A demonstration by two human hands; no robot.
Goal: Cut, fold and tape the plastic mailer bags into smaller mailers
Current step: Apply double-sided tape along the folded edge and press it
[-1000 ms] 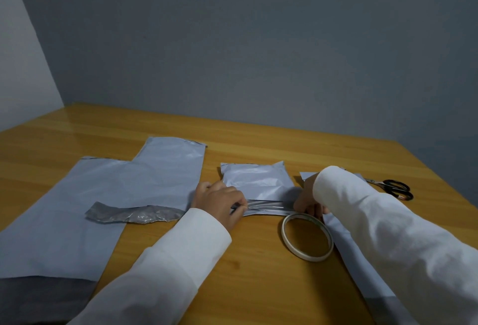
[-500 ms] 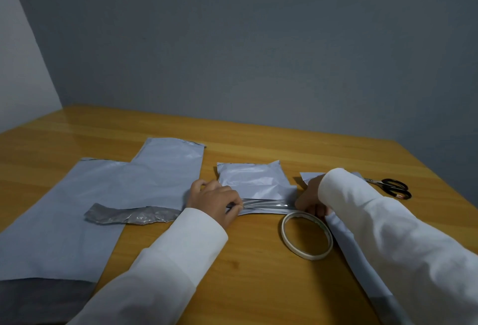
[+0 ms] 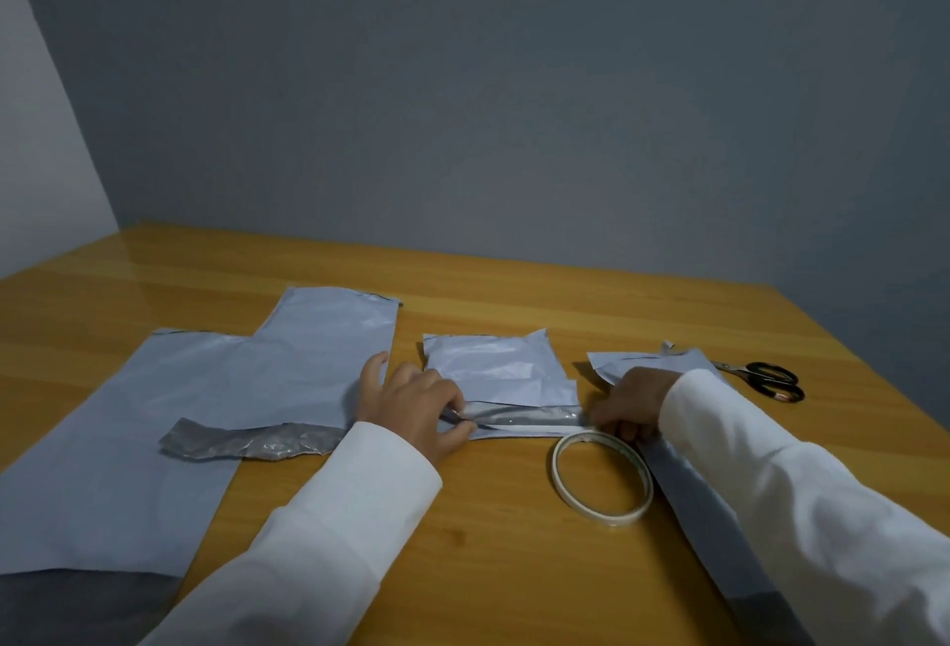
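Observation:
A small grey mailer piece [image 3: 501, 370] lies in the middle of the wooden table. Its near edge is folded, and a shiny tape strip [image 3: 529, 416] runs along the fold. My left hand [image 3: 416, 409] pinches the left end of that strip and fold. My right hand [image 3: 629, 406] presses down the right end with its fingers curled. A white tape roll [image 3: 601, 478] lies flat just in front of the right hand. Black-handled scissors [image 3: 766, 380] rest at the far right.
A large grey mailer bag [image 3: 169, 419] covers the left of the table [image 3: 514, 295], with a crumpled cut-off strip [image 3: 252, 442] on it. Another long grey mailer [image 3: 704, 506] runs under my right arm. Grey walls close the far side and the left.
Both hands stay on the folded edge. My right hand has shifted slightly right along the tape strip, away from the left hand. The tape roll and scissors have not moved.

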